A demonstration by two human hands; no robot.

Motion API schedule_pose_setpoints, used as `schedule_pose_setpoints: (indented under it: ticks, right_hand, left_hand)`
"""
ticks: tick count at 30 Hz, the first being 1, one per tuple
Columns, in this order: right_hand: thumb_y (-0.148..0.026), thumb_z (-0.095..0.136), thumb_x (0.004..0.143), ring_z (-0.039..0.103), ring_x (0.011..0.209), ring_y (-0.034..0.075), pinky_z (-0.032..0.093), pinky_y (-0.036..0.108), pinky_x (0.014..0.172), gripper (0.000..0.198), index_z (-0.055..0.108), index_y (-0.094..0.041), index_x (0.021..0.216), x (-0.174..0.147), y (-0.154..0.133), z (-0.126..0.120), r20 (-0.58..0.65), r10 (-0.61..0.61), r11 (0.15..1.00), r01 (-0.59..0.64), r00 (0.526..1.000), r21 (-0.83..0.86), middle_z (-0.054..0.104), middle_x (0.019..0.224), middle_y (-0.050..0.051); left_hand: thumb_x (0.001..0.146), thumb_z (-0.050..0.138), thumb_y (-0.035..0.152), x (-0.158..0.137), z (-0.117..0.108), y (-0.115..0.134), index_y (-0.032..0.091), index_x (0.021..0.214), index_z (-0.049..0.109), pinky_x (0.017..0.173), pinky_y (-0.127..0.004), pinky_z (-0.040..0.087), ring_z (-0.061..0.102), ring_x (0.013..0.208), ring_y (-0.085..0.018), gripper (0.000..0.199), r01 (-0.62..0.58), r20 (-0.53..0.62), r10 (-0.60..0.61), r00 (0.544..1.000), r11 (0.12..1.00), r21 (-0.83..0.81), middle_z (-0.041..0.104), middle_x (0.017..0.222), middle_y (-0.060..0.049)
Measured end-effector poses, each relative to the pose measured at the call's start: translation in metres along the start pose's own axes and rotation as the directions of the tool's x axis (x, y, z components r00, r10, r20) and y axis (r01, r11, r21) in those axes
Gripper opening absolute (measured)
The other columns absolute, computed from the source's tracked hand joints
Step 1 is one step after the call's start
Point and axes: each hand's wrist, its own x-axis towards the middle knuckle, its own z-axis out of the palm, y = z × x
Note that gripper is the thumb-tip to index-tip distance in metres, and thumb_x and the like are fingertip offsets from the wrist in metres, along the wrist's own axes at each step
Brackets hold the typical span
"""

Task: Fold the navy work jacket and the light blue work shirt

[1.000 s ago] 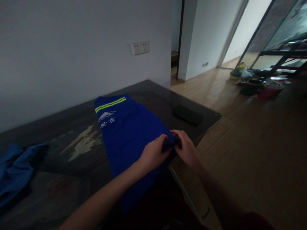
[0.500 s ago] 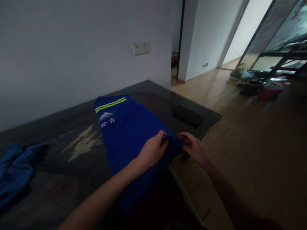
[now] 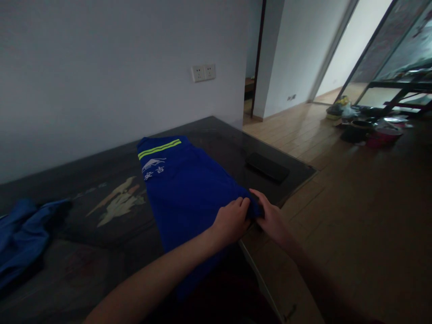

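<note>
A blue work jacket (image 3: 192, 189), partly folded, lies across the dark table, with yellow reflective stripes and white lettering at its far left side. Its right edge is bunched between my two hands near the table's front edge. My left hand (image 3: 233, 220) is closed on the cloth from the left, knuckles up. My right hand (image 3: 270, 216) grips the same bunched part from the right, thumb and fingers around it. The fingertips of both hands are partly hidden by the cloth. The near end of the jacket hangs toward my body.
The dark glossy table (image 3: 222, 135) stands against a pale wall with two sockets (image 3: 203, 72). On it lie a black flat case (image 3: 267, 167) at right and a crumpled blue cloth (image 3: 25, 238) at left. Buckets (image 3: 357, 130) and bags sit on the wooden floor beyond.
My left hand has moved right and slightly down along the cloth, closer to my right hand. The jacket's edge is now bunched more tightly between them. The view has shifted slightly.
</note>
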Motion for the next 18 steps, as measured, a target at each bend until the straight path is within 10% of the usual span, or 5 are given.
schedule_pose_setpoints:
  ticks: [10, 15, 18]
  right_hand:
    - [-0.021, 0.039, 0.09, 0.061, 0.087, 0.018, 0.05, 0.032, 0.077, 0.031, 0.062, -0.02, 0.111, 0.029, -0.037, -0.053, -0.094, -0.213, 0.976, 0.209, 0.972, -0.056, 0.064, 0.098, 0.008]
    - [-0.023, 0.047, 0.089, 0.063, 0.082, 0.016, 0.047, 0.025, 0.073, 0.025, 0.065, -0.019, 0.106, 0.117, -0.067, -0.022, 0.18, -0.273, 0.954, 0.29, 0.945, -0.074, 0.068, 0.094, 0.005]
    - [-0.019, 0.049, 0.088, 0.064, 0.089, 0.017, 0.045, 0.026, 0.078, 0.024, 0.063, -0.018, 0.108, 0.176, -0.068, 0.011, 0.313, -0.107, 0.919, 0.214, 0.944, -0.332, 0.069, 0.098, 0.006]
  left_hand:
    - [0.082, 0.054, 0.026, -0.019, 0.012, 0.0, 0.011, 0.122, 0.044, 0.092, -0.039, 0.047, 0.051, 0.109, -0.026, 0.043, -0.113, -0.122, 0.099, 0.988, 0.987, -0.114, 0.052, 0.118, -0.014]
    - [0.082, 0.055, 0.033, -0.029, 0.023, -0.003, 0.012, 0.132, 0.041, 0.108, -0.045, 0.033, 0.04, 0.126, -0.03, 0.056, -0.149, -0.185, 0.133, 0.974, 0.986, -0.074, 0.044, 0.136, -0.015]
    - [0.083, 0.053, 0.035, -0.031, 0.025, -0.006, 0.012, 0.134, 0.04, 0.111, -0.041, 0.031, 0.037, 0.13, -0.029, 0.058, -0.157, -0.173, 0.139, 0.975, 0.983, -0.096, 0.042, 0.14, -0.014]
